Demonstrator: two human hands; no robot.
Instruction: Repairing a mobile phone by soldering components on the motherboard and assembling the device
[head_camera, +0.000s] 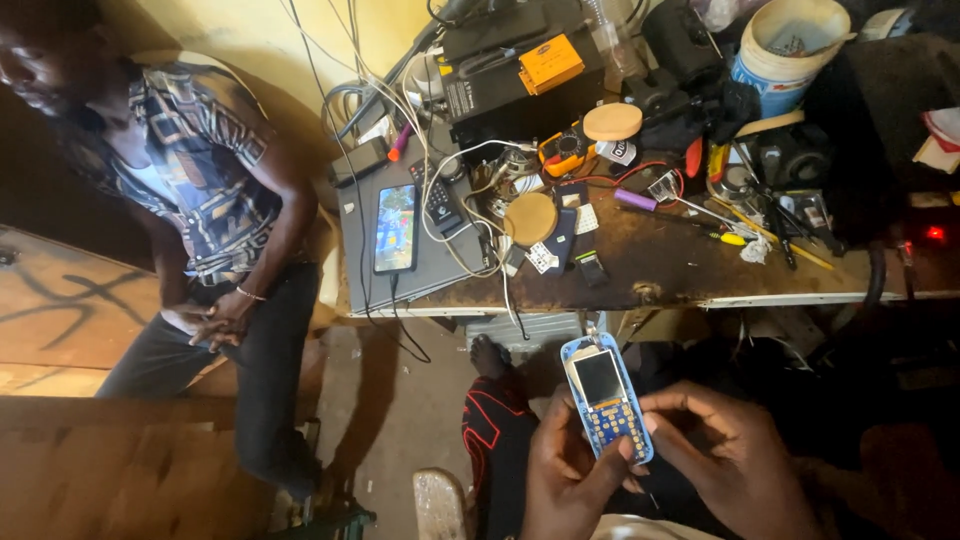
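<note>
The fingers (640, 478) of the left hand (565, 480) are curled round the lower end of a small keypad phone (606, 396), with the thumb pressed along its right edge near the bottom. The phone is held low in the view, in front of the person's lap and below the edge of the surface (680, 265), well apart from everything lying on it. It has a pale blue frame, a dark blank screen in a light border on the upper half, and an exposed keypad board below, blue with rows of small golden contacts. It stands nearly upright, leaning slightly to the left, its face turned up to the camera.

The right hand (725, 455) sits just beside the phone on its right. Its fingers are bent inward, the tips gathered close to the phone's right edge at keypad height; whether they pinch anything small cannot be told. Both hands come up from the bottom of the view, wrists low.

On the surface above lie a smartphone (395, 228) with a lit screen resting on a closed grey laptop (420, 265), a tangle of white cables, round wooden discs and screwdrivers. Another person (200, 200) sits at left, hands clasped in the lap.
</note>
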